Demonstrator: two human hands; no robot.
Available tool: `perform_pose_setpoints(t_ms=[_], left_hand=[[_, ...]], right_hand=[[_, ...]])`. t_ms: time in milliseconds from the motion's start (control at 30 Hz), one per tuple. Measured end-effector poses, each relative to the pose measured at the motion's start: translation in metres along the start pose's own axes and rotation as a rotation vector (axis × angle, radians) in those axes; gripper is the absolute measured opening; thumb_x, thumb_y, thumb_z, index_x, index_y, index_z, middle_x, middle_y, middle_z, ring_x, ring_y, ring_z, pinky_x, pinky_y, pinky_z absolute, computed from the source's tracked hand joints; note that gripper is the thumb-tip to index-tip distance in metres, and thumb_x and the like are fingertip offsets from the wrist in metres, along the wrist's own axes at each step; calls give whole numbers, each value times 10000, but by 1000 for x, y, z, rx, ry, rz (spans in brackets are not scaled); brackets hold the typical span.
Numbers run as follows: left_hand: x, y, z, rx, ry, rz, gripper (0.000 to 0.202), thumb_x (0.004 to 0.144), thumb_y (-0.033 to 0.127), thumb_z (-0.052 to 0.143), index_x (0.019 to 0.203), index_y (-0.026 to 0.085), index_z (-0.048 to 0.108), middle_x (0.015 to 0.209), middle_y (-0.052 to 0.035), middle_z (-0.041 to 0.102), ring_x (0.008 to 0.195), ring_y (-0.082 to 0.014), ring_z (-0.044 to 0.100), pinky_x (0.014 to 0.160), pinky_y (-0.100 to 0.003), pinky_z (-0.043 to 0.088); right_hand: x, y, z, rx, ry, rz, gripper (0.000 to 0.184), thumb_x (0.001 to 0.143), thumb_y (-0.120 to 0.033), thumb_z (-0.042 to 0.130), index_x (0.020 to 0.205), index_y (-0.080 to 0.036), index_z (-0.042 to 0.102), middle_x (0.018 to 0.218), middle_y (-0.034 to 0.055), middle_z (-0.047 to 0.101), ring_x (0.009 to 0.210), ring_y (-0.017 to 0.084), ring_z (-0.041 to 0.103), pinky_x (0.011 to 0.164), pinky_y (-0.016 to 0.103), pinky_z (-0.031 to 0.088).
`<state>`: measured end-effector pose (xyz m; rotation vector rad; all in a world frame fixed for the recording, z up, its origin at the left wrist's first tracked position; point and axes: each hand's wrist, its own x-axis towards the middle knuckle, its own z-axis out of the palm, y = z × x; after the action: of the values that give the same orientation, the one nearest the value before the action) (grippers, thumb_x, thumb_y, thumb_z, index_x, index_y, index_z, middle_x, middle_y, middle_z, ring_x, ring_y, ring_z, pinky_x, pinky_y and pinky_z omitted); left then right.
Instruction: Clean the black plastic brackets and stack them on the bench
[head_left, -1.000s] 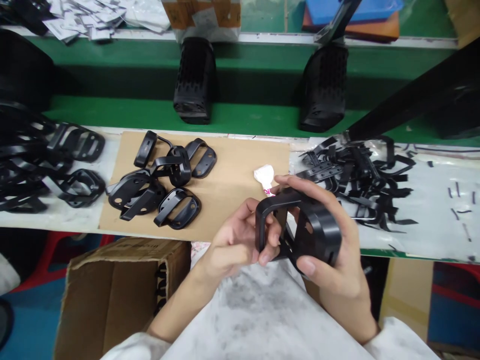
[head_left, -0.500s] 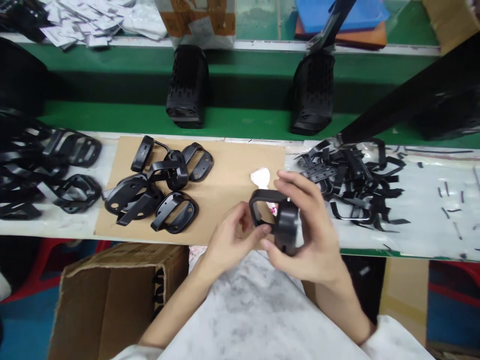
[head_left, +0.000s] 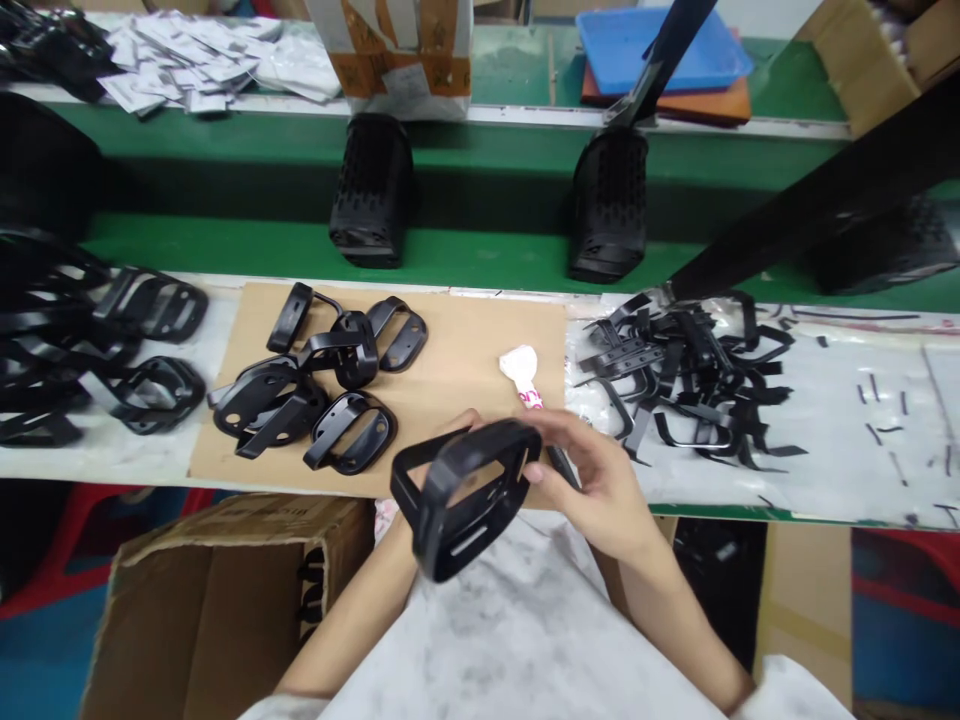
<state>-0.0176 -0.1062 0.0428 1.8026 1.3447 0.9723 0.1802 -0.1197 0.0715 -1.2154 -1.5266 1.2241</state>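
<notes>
A black plastic frame with a raised loop [head_left: 450, 500] is held up over the table's front edge, tilted toward me. My right hand [head_left: 592, 475] is closed on its right end, with the thumb on the near side. Behind the frame is my left hand [head_left: 468, 418]; most of its fingers are hidden, so its grip does not show. A white object with pink lettering [head_left: 519, 368] lies on the cardboard sheet [head_left: 465, 340] just beyond my right hand. Several similar black frames [head_left: 352, 430] rest on the left part of that sheet.
To the right is a pile of black strap-like pieces [head_left: 697, 365]. More black frames [head_left: 150, 390] are heaped at far left. An open cardboard box [head_left: 161, 620] stands below the table at left. Two black perforated housings [head_left: 373, 190] hang beyond, and a dark bar [head_left: 795, 200] slants across the right.
The black frame has moved left and toward me and has turned, showing its openings. My left hand has gone behind it. My right hand has shifted down along with it.
</notes>
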Motion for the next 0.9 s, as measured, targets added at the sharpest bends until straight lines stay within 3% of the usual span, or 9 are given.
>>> perform_pose_setpoints(t_ms=[67, 133, 267, 500, 700, 900], left_hand=[[2, 4, 1, -45, -14, -30, 358, 1048, 388, 484, 736, 227, 557, 616, 27, 518, 561, -146, 531, 547, -280, 463], [4, 5, 3, -79, -15, -23, 359, 1059, 372, 477, 741, 214, 525, 634, 33, 518, 575, -123, 522, 568, -256, 449], [3, 0, 2, -65, -49, 81, 238, 1047, 349, 522, 874, 199, 583, 745, 10, 573, 650, -123, 560, 601, -246, 445], [5, -10, -7, -12, -24, 313, 82, 1026, 257, 564, 982, 193, 589, 784, -11, 604, 677, -138, 574, 630, -260, 460], [6, -12, -9, -29, -47, 324, 92, 1011, 258, 599, 945, 196, 583, 762, -1, 588, 667, -135, 555, 621, -259, 439], [7, -10, -6, -5, -29, 356, 141, 971, 199, 639, 854, 198, 559, 698, 22, 546, 607, -118, 501, 589, -247, 395]], right_hand=[[-5, 6, 5, 50, -37, 88, 296, 953, -292, 731, 1249, -280, 712, 1114, 40, 784, 981, 211, 755, 908, 322, 596], [-8, 9, 10, 77, -10, 125, 283, 949, -271, 735, 1232, -278, 728, 1121, 30, 794, 963, 200, 768, 870, 286, 601], [-8, 9, 10, 50, 54, 126, 237, 937, -229, 745, 1164, -290, 770, 1104, 0, 818, 921, 174, 784, 803, 223, 600], [-8, 10, 4, -82, -63, 5, 328, 945, -173, 714, 1244, -303, 748, 1143, -24, 822, 967, 171, 799, 889, 241, 611], [-8, 8, 7, -10, -70, 49, 292, 946, -219, 723, 1231, -272, 758, 1115, 5, 830, 948, 189, 810, 833, 232, 627], [-4, 1, 9, 37, -35, 124, 177, 942, -291, 723, 1080, -204, 790, 981, 41, 836, 831, 211, 807, 731, 245, 628]])
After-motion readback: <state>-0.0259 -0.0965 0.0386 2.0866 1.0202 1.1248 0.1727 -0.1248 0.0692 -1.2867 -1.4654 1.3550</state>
